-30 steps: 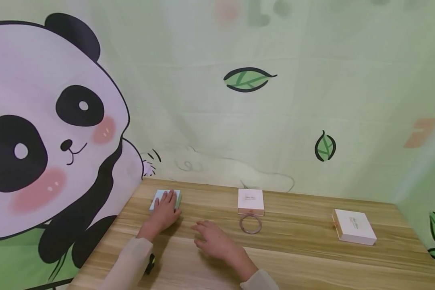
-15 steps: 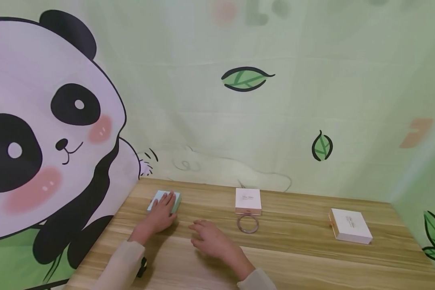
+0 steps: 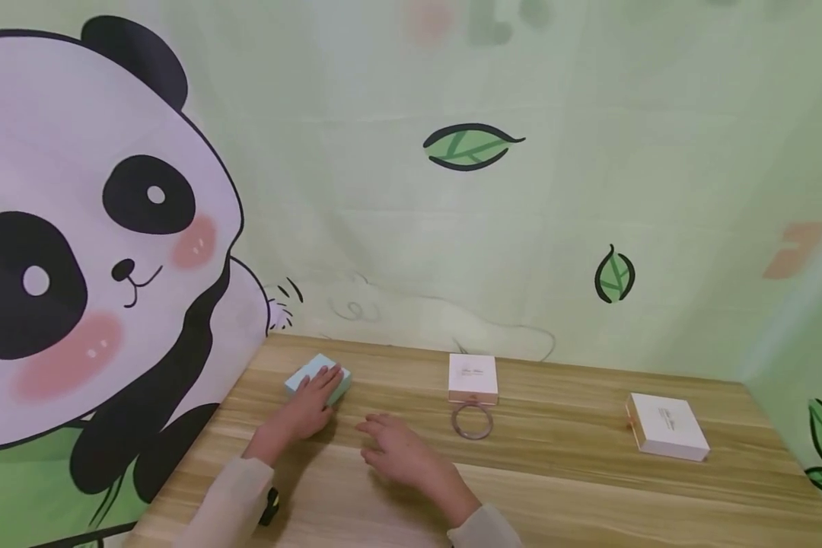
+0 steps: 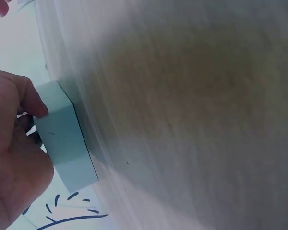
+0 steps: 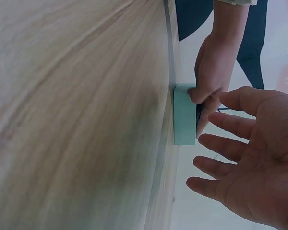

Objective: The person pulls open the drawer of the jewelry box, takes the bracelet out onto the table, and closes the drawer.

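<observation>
A small light-blue box (image 3: pixel 315 368) sits at the left of the wooden table, turned at an angle. My left hand (image 3: pixel 306 407) lies over it with the fingers stretched across its lid. In the right wrist view the thumb touches an upper edge of the blue box (image 5: pixel 185 117). The fingertips are partly hidden in the left wrist view. My right hand (image 3: pixel 400 450) hovers to the right, fingers loosely spread, holding nothing. A mauve bangle (image 3: pixel 473 437) lies beyond it, at the front of a white box (image 3: pixel 472 373) with fine print.
Another white box (image 3: pixel 669 428) with a small tab on its left side stands at the right of the table (image 3: pixel 562 495). A green backdrop (image 3: pixel 383 190) printed with a panda and leaves rises behind the table. A black piece (image 3: pixel 269 506) shows by my left sleeve.
The blue box has turned clockwise under my left hand, and its corner now points to the back. The right hand has stayed nearly still. The other boxes and the bangle keep their places.
</observation>
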`<state>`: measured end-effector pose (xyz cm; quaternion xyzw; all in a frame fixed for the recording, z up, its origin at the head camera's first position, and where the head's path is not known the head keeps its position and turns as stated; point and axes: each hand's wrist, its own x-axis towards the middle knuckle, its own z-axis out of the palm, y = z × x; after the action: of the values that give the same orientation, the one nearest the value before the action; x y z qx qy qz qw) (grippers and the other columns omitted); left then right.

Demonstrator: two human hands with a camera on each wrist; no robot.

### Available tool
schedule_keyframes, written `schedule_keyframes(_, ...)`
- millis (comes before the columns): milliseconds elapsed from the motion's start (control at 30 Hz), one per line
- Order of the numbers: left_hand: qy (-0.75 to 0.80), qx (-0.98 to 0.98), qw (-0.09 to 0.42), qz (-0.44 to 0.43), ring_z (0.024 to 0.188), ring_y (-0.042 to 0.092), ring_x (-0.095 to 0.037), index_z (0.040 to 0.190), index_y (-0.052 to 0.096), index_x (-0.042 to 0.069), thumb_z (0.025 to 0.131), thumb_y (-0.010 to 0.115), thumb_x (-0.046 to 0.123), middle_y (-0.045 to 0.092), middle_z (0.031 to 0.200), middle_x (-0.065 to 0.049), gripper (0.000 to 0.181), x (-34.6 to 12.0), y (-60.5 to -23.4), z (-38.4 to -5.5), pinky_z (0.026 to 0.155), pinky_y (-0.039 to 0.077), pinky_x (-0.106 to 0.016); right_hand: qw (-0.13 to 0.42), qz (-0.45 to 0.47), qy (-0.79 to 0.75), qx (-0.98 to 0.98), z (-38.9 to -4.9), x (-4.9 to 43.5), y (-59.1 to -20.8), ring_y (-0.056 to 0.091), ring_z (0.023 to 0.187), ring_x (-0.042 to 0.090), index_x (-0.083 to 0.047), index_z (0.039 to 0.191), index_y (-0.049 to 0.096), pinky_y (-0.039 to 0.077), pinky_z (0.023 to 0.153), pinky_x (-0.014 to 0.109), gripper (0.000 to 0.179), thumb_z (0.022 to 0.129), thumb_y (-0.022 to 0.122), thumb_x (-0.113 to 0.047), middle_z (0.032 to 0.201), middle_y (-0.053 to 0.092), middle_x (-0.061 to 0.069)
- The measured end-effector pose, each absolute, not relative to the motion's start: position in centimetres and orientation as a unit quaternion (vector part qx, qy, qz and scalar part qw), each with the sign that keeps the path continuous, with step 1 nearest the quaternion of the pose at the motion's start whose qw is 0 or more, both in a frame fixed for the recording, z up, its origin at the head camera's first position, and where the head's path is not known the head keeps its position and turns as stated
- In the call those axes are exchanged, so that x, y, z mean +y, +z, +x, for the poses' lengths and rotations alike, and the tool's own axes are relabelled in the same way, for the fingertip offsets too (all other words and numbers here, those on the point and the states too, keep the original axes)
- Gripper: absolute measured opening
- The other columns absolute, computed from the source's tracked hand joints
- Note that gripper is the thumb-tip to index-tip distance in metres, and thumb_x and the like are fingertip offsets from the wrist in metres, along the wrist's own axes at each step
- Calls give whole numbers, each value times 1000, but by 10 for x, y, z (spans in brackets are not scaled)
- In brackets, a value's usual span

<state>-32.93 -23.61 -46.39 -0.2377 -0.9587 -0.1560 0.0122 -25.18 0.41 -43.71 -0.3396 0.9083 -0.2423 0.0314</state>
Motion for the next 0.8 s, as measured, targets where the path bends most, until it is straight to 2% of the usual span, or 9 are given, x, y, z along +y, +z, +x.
schedule_keyframes(133, -163, -947, 35, -274, 145, 32, -50, 148, 41, -11, 80, 50, -20, 37, 157, -27, 70, -238, -464, -325, 114, 24, -69, 29, -337, -247, 908, -253, 4, -436, 48, 139, 31, -4, 142, 57, 38, 116, 42, 46, 100, 63, -20, 149, 53, 17)
schedule_keyframes(200, -161, -945, 53, -279, 141, 37, -52, 145, 46, -13, 79, 50, -23, 43, 153, -29, 67, -238, -465, -321, 112, 29, -70, 30, -340, -247, 907, -253, 3, -435, 48, 139, 30, -4, 142, 58, 38, 116, 41, 45, 100, 63, -20, 148, 53, 17)
schedule_keyframes(300, -163, -947, 78, -265, 137, 41, -54, 141, 50, -14, 83, 57, -18, 46, 148, -32, 58, -236, -467, -318, 111, 32, -68, 33, -343, -249, 905, -253, 1, -435, 49, 139, 30, -4, 141, 59, 38, 116, 41, 44, 99, 63, -19, 147, 54, 17)
schedule_keyframes(400, -163, -954, 92, -235, 136, 41, -56, 140, 49, -15, 89, 63, -6, 46, 146, -34, 54, -230, -468, -316, 111, 33, -67, 36, -340, -249, 906, -254, 1, -435, 49, 138, 30, -4, 141, 59, 39, 116, 41, 44, 99, 64, -18, 147, 55, 17)
schedule_keyframes(533, -150, -963, 95, -202, 137, 41, -54, 139, 49, -16, 92, 63, 4, 46, 146, -34, 53, -225, -468, -315, 111, 33, -67, 32, -337, -255, 906, -257, 1, -436, 50, 137, 33, -3, 139, 59, 39, 116, 42, 43, 99, 64, -17, 146, 55, 19)
schedule_keyframes(667, -147, -960, 114, -211, 132, 49, -50, 129, 59, -15, 90, 64, 1, 53, 140, -32, 43, -225, -467, -314, 109, 38, -66, 32, -334, -255, 907, -260, 1, -438, 50, 137, 33, -3, 140, 59, 40, 115, 43, 43, 100, 63, -18, 146, 55, 19)
schedule_keyframes(800, -170, -947, 141, -231, 123, 56, -48, 113, 65, -12, 87, 64, -5, 59, 131, -30, 27, -224, -464, -314, 105, 44, -60, 33, -324, -254, 910, -264, 1, -437, 50, 137, 33, -4, 141, 58, 40, 115, 44, 43, 100, 62, -19, 147, 53, 19)
